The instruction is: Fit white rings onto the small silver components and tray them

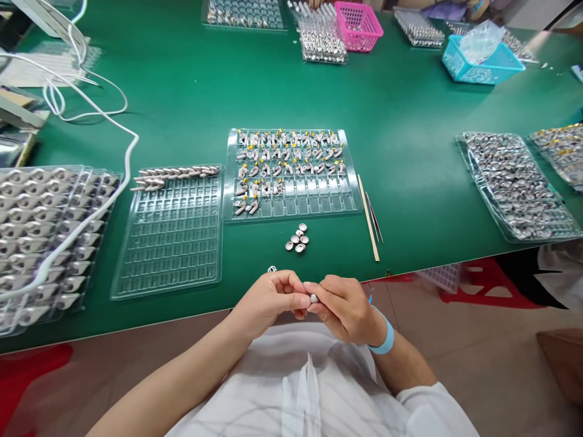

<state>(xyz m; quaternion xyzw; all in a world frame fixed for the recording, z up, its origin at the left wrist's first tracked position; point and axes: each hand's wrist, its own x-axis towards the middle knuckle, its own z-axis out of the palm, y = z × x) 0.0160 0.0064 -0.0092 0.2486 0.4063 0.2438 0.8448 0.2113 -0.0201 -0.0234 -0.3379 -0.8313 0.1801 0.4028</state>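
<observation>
Left hand (273,298) and right hand (348,308) meet at the near edge of the green table (419,182), fingertips of both pinching a small silvery part (314,298). Out left, a white cable (131,149) crosses grey shells (27,244); next, a clear tray (173,243) with slim parts (177,173) along its top; then hooked pieces (288,169) tipped yellow, round caps (295,240) loose below; finally, a wooden stick (368,218) beside tweezers (374,217).
</observation>
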